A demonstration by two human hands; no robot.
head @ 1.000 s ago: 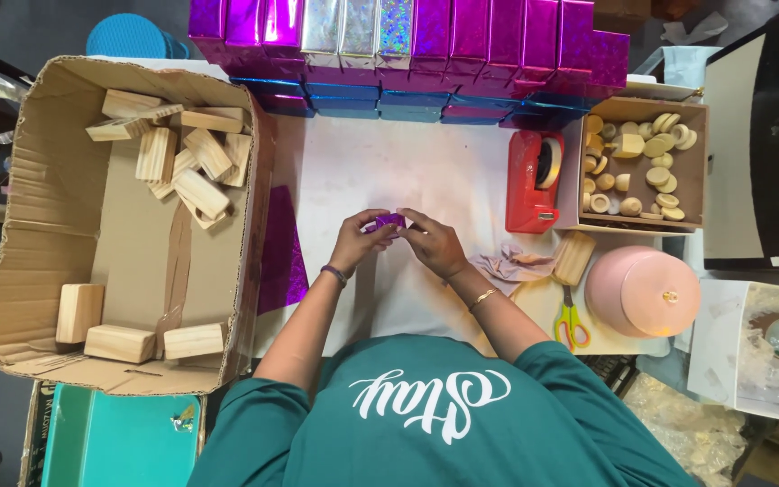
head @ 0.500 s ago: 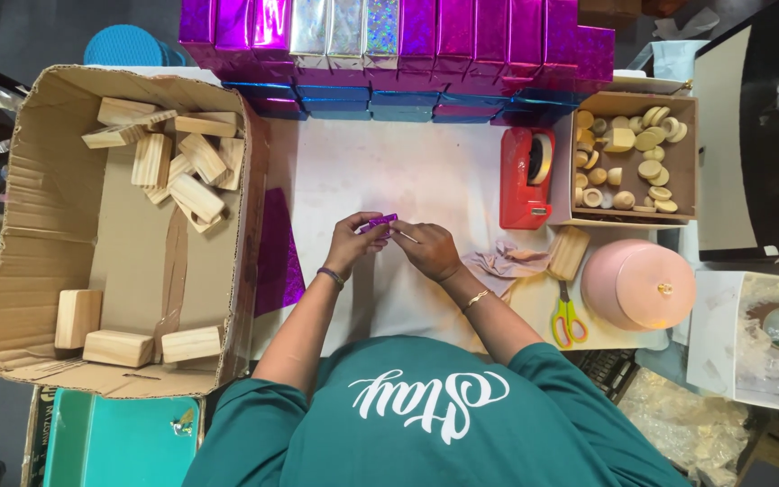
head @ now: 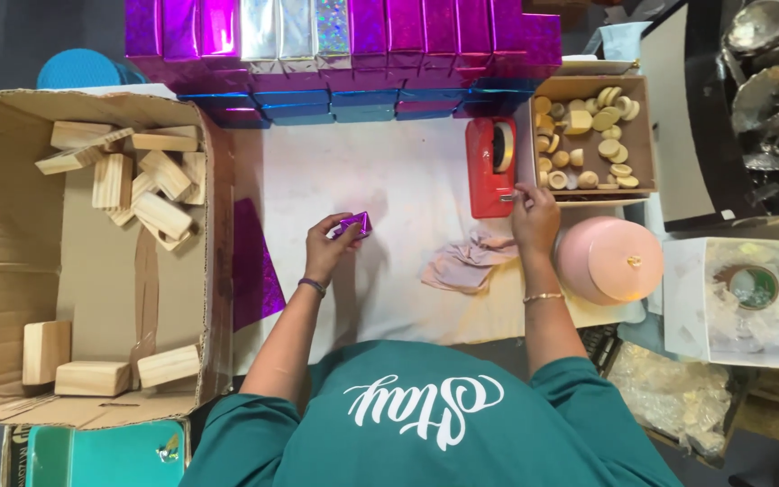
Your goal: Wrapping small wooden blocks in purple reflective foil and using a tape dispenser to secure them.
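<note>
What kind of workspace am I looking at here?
Most likely a small craft or gift-wrapping bench. Rows of shiny foil-wrapped boxes line the back, a cardboard box holds plain wooden blocks, and a red tape dispenser sits by the right hand.

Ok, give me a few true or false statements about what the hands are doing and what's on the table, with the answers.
1. The left hand holds a small purple-wrapped piece. True.
2. The right hand rests on the pink round box. False: it reaches the red tape dispenser.
3. The big cardboard box holds wooden blocks. True.
4. Both hands are together on the wrapped piece. False: they are apart.
5. A crumpled cloth lies on the table. True.
</note>
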